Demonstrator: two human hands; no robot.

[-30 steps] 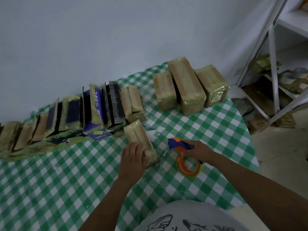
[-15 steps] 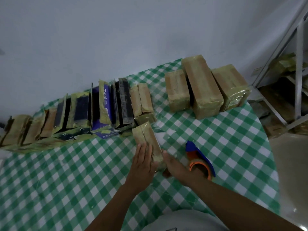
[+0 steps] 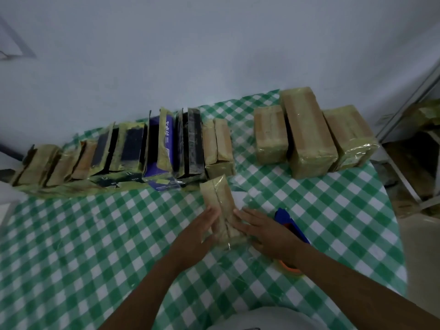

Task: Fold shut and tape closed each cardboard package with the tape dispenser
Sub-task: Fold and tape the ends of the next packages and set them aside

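The small brown cardboard package [image 3: 219, 198], seemingly taped already, is pressed between flat left hand [image 3: 195, 236] and right hand [image 3: 266, 234], not gripped.

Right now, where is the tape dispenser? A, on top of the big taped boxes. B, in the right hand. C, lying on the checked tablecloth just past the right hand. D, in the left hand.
C: the tape dispenser lies on the tablecloth, partly hidden behind the right hand, which with the left hand presses flat against the small package.
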